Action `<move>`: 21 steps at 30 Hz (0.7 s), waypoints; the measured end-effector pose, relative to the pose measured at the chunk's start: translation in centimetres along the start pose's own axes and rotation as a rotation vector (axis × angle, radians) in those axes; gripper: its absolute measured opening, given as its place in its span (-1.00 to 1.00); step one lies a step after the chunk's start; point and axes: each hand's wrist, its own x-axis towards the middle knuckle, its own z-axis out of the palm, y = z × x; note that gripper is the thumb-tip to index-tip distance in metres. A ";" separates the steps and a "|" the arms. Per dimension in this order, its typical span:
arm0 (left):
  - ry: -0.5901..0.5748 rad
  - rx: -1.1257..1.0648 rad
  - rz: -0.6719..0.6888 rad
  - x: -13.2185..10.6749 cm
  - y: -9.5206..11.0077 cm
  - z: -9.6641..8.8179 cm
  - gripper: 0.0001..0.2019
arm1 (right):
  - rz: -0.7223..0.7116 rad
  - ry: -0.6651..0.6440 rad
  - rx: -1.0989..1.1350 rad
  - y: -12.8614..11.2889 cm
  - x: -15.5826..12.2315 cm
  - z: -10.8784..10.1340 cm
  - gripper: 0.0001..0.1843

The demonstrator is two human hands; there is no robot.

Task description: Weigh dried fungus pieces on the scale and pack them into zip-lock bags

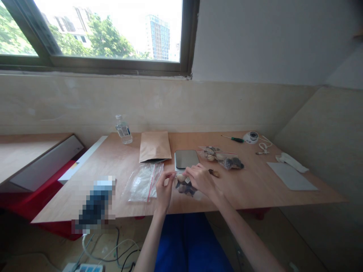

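Near the front edge of the table, a clear plastic bag [185, 189] with dark and pale lumpy pieces in it lies between my hands. My left hand [165, 187] is closed, thumb and fingers pinching the bag's upper left edge. At the bag's upper right side my right hand [200, 179] is closed too, its fingers covering part of the bag. Just behind my hands lies a flat device with a grey top [187, 158], probably a small scale. Right of my right hand is a small brown, dried-looking piece [214, 173].
Flat clear zip bags [140, 183] and a brown paper pouch [154, 146] lie left. Filled bags [211, 153] are behind right. Farther out are a water bottle [124, 130], green screwdriver [236, 139], dome camera [251, 137], white sheet [292, 176] and a blurred-out object [96, 204].
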 end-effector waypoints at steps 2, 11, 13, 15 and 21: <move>-0.027 -0.018 -0.006 0.1 0.0 0.2 -0.83 | -0.022 -0.011 -0.017 -0.2 0.1 -0.1 -0.76; -0.029 -0.040 -0.074 0.4 -0.4 -0.4 -0.79 | 0.044 -0.075 0.148 0.7 -0.7 0.1 -0.81; -0.037 -0.049 -0.087 0.4 -0.3 -0.4 -0.79 | 0.059 -0.065 0.159 0.9 -0.9 0.4 -0.79; -0.028 -0.080 -0.112 0.4 -0.2 -0.4 -0.78 | 0.053 -0.059 0.167 1.2 -1.1 0.6 -0.82; 0.043 -0.137 -0.166 0.3 0.1 -0.4 -0.76 | 0.119 -0.016 0.205 2.4 -2.1 1.1 -0.79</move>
